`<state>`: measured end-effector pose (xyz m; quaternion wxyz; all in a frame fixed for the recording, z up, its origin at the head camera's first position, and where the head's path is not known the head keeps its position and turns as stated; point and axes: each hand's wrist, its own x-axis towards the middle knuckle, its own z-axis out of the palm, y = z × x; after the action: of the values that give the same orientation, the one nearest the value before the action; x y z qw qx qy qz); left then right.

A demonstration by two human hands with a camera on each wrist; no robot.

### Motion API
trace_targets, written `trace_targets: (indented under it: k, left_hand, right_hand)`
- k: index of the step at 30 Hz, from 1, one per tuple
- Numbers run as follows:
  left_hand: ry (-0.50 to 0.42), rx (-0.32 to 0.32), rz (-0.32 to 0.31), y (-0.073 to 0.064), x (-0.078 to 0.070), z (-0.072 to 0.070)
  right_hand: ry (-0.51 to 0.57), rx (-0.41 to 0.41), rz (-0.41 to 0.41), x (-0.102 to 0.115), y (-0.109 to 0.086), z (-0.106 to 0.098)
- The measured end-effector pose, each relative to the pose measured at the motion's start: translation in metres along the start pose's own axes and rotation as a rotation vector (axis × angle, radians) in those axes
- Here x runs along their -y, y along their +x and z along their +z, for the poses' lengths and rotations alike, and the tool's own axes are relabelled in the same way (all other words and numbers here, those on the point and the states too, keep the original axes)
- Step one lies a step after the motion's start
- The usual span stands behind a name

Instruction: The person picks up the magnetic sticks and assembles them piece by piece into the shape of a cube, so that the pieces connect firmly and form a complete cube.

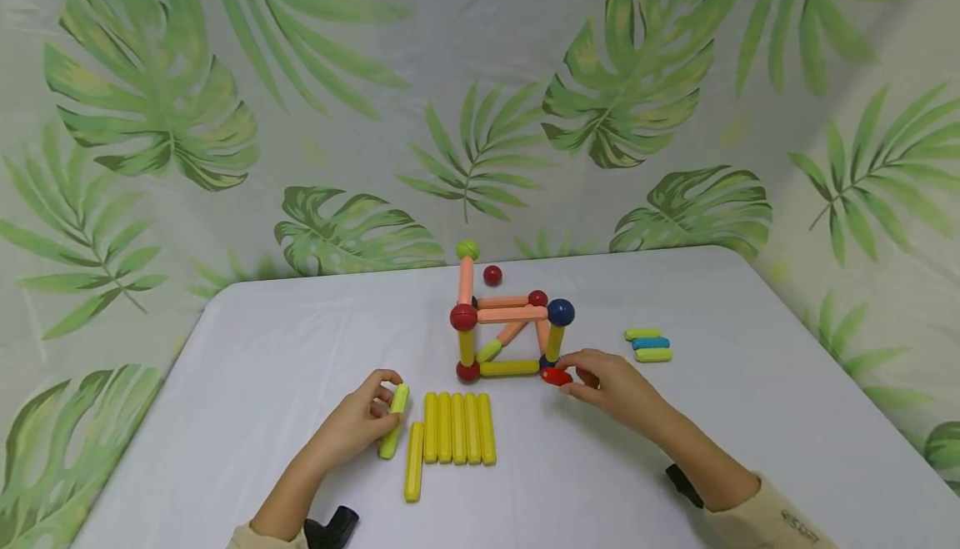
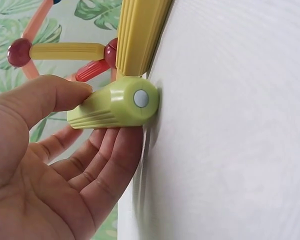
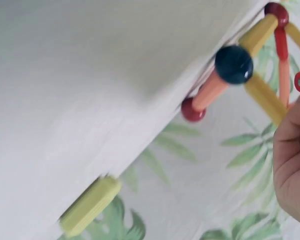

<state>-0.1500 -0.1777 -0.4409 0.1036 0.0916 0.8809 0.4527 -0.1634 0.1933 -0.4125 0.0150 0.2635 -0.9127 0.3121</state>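
My left hand (image 1: 358, 422) pinches a lime-green magnetic stick (image 1: 392, 432) between thumb and fingers, low over the table at the left end of the yellow sticks. In the left wrist view the stick's round end (image 2: 141, 99) faces the camera, close to the tabletop. A short red stick (image 1: 557, 376) is pinched in my right hand (image 1: 615, 386), by the lower right corner of a frame of sticks and balls. That frame has yellow sticks (image 1: 510, 367) low at the front, orange sticks (image 1: 513, 314) above, and red and dark blue balls (image 1: 560, 312) at its corners.
Several yellow sticks (image 1: 458, 428) lie side by side in front of the frame. Lime and blue short sticks (image 1: 650, 343) rest at the right. A loose red ball (image 1: 492, 275) sits behind the frame, and a green ball (image 1: 467, 249) tops a stick there. Leaf-patterned cloth hangs beyond the table.
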Motion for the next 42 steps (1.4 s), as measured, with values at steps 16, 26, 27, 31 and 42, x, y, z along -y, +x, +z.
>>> trace_targets:
  k: [16, 26, 27, 31, 42]
  left_hand:
    - [-0.002, 0.048, 0.04, -0.001, 0.003, -0.001]
    - [0.026, 0.062, 0.058, -0.003, 0.004, -0.002]
    - [0.029, 0.064, 0.061, -0.004, 0.004, -0.002]
    - [0.033, 0.066, 0.065, -0.003, 0.005, -0.002]
    - [0.001, 0.074, 0.13, 0.004, 0.003, -0.004]
  right_hand:
    - [-0.249, -0.039, 0.085, 0.018, 0.034, 0.034]
    - [-0.31, -0.045, 0.083, 0.022, 0.031, 0.032]
    - [-0.288, -0.047, 0.072, 0.022, 0.029, 0.031]
    - [-0.156, -0.072, 0.067, 0.018, 0.019, 0.021]
    - [0.234, 0.067, 0.313, -0.023, 0.036, 0.009]
